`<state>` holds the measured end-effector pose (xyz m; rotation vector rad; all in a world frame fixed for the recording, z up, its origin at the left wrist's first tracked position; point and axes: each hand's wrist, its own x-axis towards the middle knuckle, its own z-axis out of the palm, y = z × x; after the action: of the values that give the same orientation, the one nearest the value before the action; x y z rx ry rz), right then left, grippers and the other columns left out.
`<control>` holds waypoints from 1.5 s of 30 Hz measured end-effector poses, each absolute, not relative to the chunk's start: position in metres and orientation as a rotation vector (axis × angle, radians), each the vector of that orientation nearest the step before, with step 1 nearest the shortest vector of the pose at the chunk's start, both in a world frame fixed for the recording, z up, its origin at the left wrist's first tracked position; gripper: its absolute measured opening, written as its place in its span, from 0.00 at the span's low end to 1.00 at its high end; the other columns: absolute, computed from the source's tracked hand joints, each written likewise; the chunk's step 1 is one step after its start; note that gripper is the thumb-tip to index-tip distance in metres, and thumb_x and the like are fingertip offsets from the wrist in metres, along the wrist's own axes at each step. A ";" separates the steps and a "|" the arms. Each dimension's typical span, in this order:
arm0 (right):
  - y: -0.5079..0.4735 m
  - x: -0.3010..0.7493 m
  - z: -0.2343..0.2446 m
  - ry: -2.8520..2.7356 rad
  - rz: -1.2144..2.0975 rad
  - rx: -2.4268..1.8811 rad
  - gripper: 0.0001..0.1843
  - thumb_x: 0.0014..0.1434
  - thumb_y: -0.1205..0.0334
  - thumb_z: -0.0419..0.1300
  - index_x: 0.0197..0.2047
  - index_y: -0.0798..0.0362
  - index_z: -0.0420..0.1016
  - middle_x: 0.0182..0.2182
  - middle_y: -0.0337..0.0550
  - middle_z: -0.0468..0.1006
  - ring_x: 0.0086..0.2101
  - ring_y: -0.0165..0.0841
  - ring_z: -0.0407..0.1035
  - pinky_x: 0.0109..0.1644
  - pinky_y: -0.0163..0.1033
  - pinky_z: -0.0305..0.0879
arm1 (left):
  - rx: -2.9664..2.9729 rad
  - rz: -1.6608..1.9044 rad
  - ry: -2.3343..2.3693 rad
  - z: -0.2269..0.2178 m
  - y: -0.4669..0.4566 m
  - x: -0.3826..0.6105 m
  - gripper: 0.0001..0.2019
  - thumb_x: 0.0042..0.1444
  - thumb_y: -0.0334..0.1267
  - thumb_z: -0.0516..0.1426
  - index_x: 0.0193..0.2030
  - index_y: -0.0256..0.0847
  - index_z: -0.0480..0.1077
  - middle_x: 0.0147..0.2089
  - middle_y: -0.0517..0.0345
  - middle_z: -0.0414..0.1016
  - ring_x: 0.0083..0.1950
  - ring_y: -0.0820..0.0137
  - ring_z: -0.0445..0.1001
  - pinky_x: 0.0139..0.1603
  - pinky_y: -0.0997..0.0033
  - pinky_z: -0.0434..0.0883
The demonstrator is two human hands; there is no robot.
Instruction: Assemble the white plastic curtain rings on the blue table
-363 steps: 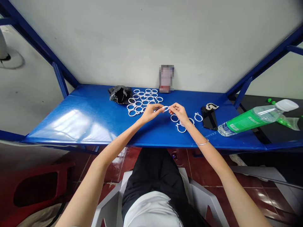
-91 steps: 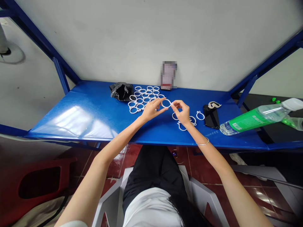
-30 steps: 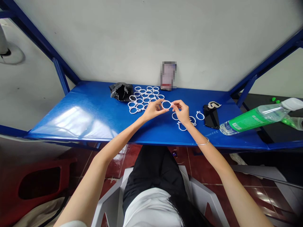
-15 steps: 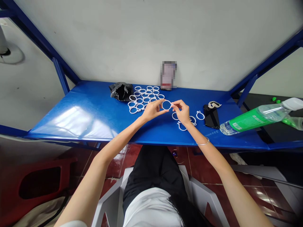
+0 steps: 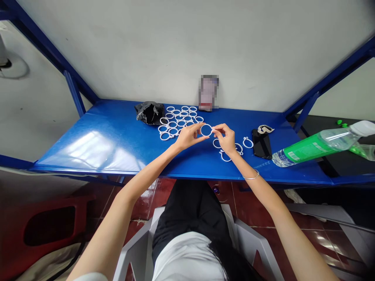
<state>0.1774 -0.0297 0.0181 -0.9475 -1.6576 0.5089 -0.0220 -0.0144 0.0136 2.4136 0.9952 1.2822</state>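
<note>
Above the blue table, a white plastic curtain ring (image 5: 206,124) is held between both hands. My left hand (image 5: 189,136) grips its left side, thumb below and fingers above. The fingertips of my right hand (image 5: 225,138) pinch its right side, where they hide the small end piece. Several white rings (image 5: 172,125) lie grouped on the table beyond my left hand, some partly covered by it. Under and beside my right hand are a few more rings (image 5: 225,156), at least one with a gap in its loop. Another single ring (image 5: 248,142) lies farther right.
A crumpled black plastic bag (image 5: 150,113) sits left of the grouped rings. On the right are a black phone (image 5: 261,144), a whitish coiled item (image 5: 265,129) and a green-labelled bottle (image 5: 313,148). A blurred-out upright object (image 5: 208,93) leans against the wall.
Almost nothing differs. Both hands keep the same hold on the ring, and the rings on the table stay where they were.
</note>
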 end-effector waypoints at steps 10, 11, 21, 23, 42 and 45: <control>-0.030 0.177 0.018 -1.668 0.499 -0.950 0.18 0.61 0.42 0.61 0.34 0.49 0.75 0.27 0.37 0.77 0.25 0.30 0.71 0.33 0.38 0.70 | 2.398 1.264 1.004 0.012 -0.014 -0.021 0.28 0.59 0.58 0.58 0.55 0.36 0.71 0.35 0.56 0.77 0.26 0.77 0.70 0.29 0.78 0.66; -0.030 0.178 0.019 -1.669 0.502 -0.950 0.18 0.61 0.42 0.61 0.34 0.49 0.75 0.27 0.37 0.77 0.25 0.30 0.71 0.33 0.38 0.70 | 2.393 1.258 1.009 0.012 -0.014 -0.021 0.28 0.59 0.58 0.58 0.55 0.36 0.71 0.35 0.56 0.77 0.26 0.77 0.70 0.29 0.78 0.66; -0.031 0.177 0.017 -1.668 0.508 -0.986 0.20 0.61 0.39 0.59 0.34 0.49 0.74 0.27 0.38 0.78 0.25 0.31 0.72 0.34 0.39 0.71 | 2.379 1.217 1.043 0.014 -0.015 -0.022 0.28 0.58 0.58 0.58 0.56 0.36 0.71 0.34 0.56 0.77 0.26 0.77 0.69 0.29 0.77 0.66; -0.031 0.177 0.017 -1.672 0.503 -0.990 0.20 0.61 0.39 0.59 0.34 0.49 0.73 0.27 0.38 0.77 0.25 0.31 0.72 0.34 0.39 0.71 | 2.378 1.207 1.044 0.014 -0.015 -0.022 0.28 0.58 0.58 0.58 0.56 0.36 0.70 0.34 0.56 0.77 0.26 0.76 0.70 0.30 0.77 0.67; -0.032 0.177 0.018 -1.693 0.486 -0.997 0.20 0.62 0.39 0.57 0.35 0.48 0.70 0.26 0.37 0.77 0.24 0.31 0.71 0.34 0.39 0.70 | 2.323 1.125 1.025 0.020 -0.018 -0.023 0.30 0.59 0.58 0.57 0.60 0.37 0.68 0.32 0.57 0.76 0.26 0.76 0.68 0.30 0.76 0.67; -0.032 0.176 0.019 -1.695 0.491 -1.003 0.21 0.62 0.38 0.57 0.35 0.48 0.70 0.27 0.37 0.77 0.24 0.31 0.71 0.34 0.38 0.70 | 2.319 1.128 1.020 0.019 -0.018 -0.023 0.31 0.59 0.59 0.57 0.60 0.38 0.67 0.33 0.57 0.76 0.26 0.76 0.68 0.30 0.77 0.66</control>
<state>0.1763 -0.0324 0.0188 -1.0035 -1.6951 0.4910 -0.0232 -0.0182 0.0195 2.3193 1.0203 1.1285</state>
